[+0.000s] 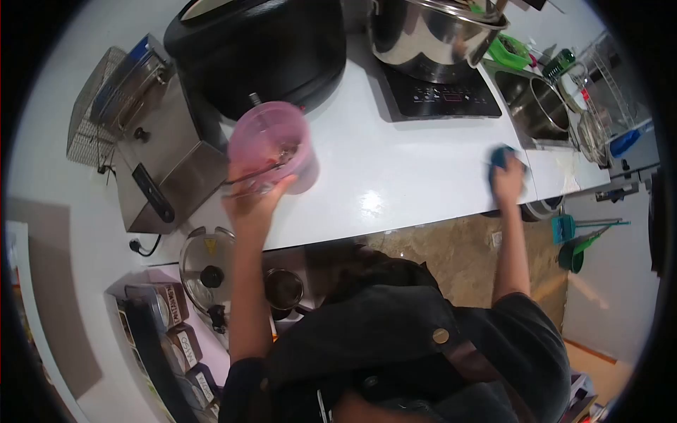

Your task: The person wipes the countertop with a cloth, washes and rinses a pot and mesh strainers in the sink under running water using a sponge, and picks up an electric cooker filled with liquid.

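Note:
My left hand (255, 194) is closed on the near side of a pink plastic container (300, 158) at the left of the white counter (395, 169). Inside the container are a metal utensil and some small things too unclear to name; a dark handle crosses its rim by my fingers. At the counter's right front, my right hand (509, 185) presses on a dark teal cloth (501, 156). Motion smears this hand and the cloth, and its fingers curl over the cloth.
A large black pot (261, 56) stands behind the container. Further right, a steel pot (430, 42) sits on a black induction cooktop (444, 95), beside a sink (511, 92). A steel fryer (166, 155) is at far left. Below are a glass lid (201, 261) and labelled boxes (185, 345).

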Demonstrator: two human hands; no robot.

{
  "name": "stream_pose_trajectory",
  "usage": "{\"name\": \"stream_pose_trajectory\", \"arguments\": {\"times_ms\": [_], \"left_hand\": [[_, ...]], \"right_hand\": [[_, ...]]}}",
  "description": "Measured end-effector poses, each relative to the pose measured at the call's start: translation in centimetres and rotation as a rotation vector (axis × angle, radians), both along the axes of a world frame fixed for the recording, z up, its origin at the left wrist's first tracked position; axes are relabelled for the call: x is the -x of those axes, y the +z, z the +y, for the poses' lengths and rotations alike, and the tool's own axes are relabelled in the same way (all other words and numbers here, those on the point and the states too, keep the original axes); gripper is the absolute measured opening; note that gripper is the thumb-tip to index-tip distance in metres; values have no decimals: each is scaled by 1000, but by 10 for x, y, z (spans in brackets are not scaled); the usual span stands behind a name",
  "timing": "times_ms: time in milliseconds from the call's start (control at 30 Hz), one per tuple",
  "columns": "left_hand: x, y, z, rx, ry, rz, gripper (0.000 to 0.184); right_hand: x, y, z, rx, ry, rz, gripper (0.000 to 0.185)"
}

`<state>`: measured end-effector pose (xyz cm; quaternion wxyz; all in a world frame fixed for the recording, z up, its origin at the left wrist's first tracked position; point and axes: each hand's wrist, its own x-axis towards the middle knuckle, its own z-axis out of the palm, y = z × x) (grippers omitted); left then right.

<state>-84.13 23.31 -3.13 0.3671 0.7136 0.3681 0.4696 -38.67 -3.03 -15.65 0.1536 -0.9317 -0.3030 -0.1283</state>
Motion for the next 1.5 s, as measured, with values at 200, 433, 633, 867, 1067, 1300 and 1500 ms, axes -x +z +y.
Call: {"name": "stream_pose_trajectory", "arguments": {"times_ms": [200, 433, 633, 867, 1067, 1300, 1500], "left_hand": [[-60, -6, -7, -151, -25, 89, 49], [-92, 8, -17, -45, -163, 188, 68], [34, 13, -38, -142, 84, 470, 56], [195, -33, -64, 165, 678, 1182, 48], [214, -58, -44, 266, 554, 1103, 40], [225, 32, -78, 75, 568, 843, 31], [256, 106, -160, 69, 808, 806, 22]], "right_hand": [[-91, -32, -109, 159, -121, -63, 53], [142, 6, 19, -33, 514, 97, 66], [312, 36, 122, 42, 1153, 285, 73], [414, 22, 259, -39, 1554, 259, 66], [418, 17, 268, -94, 1557, 156, 59], [286, 34, 177, -35, 1093, 292, 60], [396, 27, 241, 7, 1424, 199, 67]]}}
